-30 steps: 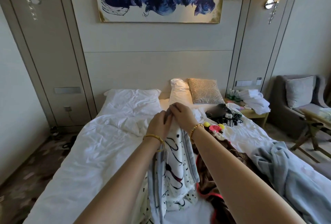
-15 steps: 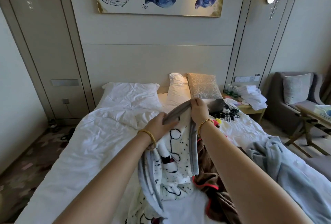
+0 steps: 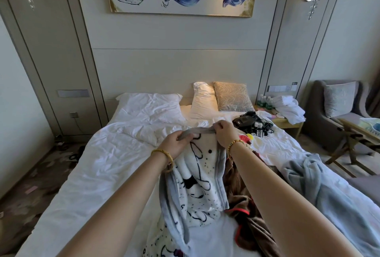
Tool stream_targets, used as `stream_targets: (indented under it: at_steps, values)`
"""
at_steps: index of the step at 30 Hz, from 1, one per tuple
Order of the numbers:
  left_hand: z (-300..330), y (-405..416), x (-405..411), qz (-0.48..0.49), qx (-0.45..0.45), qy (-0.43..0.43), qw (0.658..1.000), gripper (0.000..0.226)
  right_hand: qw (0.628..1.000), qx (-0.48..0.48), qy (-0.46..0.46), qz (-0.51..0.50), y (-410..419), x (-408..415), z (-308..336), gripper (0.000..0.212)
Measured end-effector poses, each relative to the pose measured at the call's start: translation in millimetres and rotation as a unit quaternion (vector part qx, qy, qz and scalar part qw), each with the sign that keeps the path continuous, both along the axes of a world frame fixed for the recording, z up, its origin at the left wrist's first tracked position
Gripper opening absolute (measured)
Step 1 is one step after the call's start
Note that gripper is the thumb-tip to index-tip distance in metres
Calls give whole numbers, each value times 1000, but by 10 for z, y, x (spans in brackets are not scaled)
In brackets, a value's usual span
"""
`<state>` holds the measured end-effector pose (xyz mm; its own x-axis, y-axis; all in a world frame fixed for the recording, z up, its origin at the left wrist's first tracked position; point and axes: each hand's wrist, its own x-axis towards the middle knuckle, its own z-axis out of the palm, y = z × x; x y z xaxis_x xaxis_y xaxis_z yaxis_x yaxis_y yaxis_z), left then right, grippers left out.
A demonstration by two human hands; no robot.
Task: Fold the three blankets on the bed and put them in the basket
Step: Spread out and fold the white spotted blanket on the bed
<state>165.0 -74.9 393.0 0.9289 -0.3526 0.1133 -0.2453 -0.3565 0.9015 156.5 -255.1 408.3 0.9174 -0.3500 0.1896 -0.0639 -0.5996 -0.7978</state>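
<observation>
White fleece blanket with black cartoon drawings and grey trim (image 3: 197, 184) hangs over the white-sheeted bed (image 3: 98, 166). Left hand (image 3: 176, 145) and right hand (image 3: 225, 133) each have their fingers pinched on its grey top edge.

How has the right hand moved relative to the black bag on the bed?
Yes. The right hand, gripping the cartoon blanket's grey edge, has moved rightward, closer to the black bag.

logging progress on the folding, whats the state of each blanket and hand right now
white patterned blanket: held up by its grey edge, unfolded
brown blanket: crumpled on bed
light blue blanket: crumpled on bed
left hand: gripping the grey edge
right hand: gripping the grey edge
</observation>
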Motion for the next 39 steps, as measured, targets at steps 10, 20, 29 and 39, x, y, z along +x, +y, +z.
stream_targets:
  at_steps: [10, 20, 29, 39]
  values:
    - [202, 26, 49, -80, 201, -63, 974, 16, 935, -92, 153, 307, 293, -142, 153, 36]
    - [-128, 204, -60, -138, 161, 27, 977, 14, 987, 1, -27, 161, 491, -36, 205, 21]
    - [-326, 325, 141, 47, 287, -21, 957, 15, 986, 130, -99, -6, 253, -1, 286, 26]
    - [-231, 404, 50, -30, 133, 69, 988, 49, 966, 241, -89, 28, 69, -81, 279, 24]
